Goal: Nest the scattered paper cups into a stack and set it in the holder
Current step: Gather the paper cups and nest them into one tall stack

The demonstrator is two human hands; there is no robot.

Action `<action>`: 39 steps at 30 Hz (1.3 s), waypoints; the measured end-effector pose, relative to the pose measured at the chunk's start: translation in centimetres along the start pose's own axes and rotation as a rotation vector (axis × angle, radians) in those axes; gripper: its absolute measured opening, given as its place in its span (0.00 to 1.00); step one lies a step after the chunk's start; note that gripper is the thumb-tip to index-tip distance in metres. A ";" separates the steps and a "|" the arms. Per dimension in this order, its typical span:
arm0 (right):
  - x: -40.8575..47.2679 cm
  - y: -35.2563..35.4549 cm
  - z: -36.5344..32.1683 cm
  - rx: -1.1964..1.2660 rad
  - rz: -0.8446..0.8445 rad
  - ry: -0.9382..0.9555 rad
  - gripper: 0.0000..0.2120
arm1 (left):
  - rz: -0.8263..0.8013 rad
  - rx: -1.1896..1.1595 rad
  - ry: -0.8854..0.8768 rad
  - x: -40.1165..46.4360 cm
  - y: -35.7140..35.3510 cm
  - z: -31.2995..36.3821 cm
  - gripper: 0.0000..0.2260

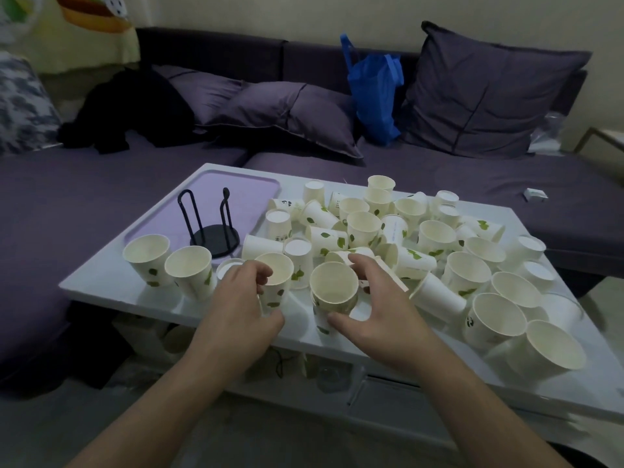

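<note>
Progress: early, I judged | L hand [248, 292] held upright cup [274, 282] | R hand [371, 298] spread wide round 2nd cup [334, 292], grip unclear | holder [211, 228] empty, table [101, 282] rear-left | loose cups [439, 244] unstacked.

Single head-worn wide-angle view, looking forward and down.

Set above the near edge of the white surface [101, 285], facing twelve o'clock toward the purple sofa [439, 177] along the far wall. Close to the work: both forearms entering from the bottom of frame at five and seven o'clock, left hand [236, 298] and right hand [381, 305] meeting near centre, just beneath the lens axis. Paper cups [435, 236] spread from centre out to three o'clock, black holder [211, 224] at ten o'clock of the hands. Wide-angle bending visible at the edges, floor showing at six o'clock. No second view, so no shared region.
</note>
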State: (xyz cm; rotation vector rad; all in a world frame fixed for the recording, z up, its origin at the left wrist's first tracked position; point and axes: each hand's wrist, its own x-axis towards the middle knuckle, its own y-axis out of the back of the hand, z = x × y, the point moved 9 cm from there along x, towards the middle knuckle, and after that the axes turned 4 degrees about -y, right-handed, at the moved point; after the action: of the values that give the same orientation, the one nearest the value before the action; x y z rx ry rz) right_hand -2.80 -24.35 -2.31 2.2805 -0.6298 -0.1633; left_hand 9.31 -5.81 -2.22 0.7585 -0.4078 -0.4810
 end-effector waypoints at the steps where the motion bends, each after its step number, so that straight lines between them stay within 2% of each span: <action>1: -0.1 -0.1 0.2 -0.006 -0.023 -0.008 0.45 | 0.013 0.033 -0.021 0.4 0.1 0.0 0.29; 4: -0.5 0.4 0.4 0.052 -0.016 -0.011 0.41 | 0.045 0.179 -0.105 1.8 0.2 0.3 0.33; 7: -0.6 1.1 0.6 0.125 0.030 -0.031 0.37 | 0.036 0.327 -0.113 3.2 -0.6 0.1 0.35; 12: -0.3 1.5 1.3 0.141 0.057 -0.058 0.34 | 0.039 0.427 -0.102 4.4 -2.3 -1.0 0.33; 16: -0.1 1.6 1.6 0.143 0.059 -0.063 0.33 | 0.063 0.375 -0.127 4.3 -1.5 -0.5 0.33; 19: 0.1 2.6 1.7 0.143 0.106 -0.071 0.32 | 0.151 0.186 -0.176 3.4 1.2 1.2 0.34; 22: 0.3 4.5 2.6 0.190 0.212 -0.143 0.23 | 0.240 0.002 -0.270 1.8 3.6 3.4 0.34; 25: 0.5 6.1 4.0 0.172 0.286 -0.248 0.15 | 0.194 -0.128 -0.319 0.7 3.0 5.2 0.36; 29: 0.9 6.2 5.3 0.024 0.274 -0.279 0.21 | 0.050 -0.145 -0.384 0.2 -0.3 7.0 0.35; 35: 2.0 4.2 3.9 -0.310 0.175 -0.072 0.31 | -0.041 -0.032 -0.433 -0.1 -3.4 7.1 0.38; 39: 3.1 1.8 4.1 -0.562 0.117 -0.059 0.39 | -0.076 0.001 -0.414 0.1 -4.2 6.4 0.42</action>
State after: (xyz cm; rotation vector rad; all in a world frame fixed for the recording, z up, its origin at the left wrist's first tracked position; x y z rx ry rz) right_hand -2.07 -29.57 -3.75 1.6997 -0.6499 -0.3087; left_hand 5.01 -12.08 -1.07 0.6758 -0.7661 -0.7129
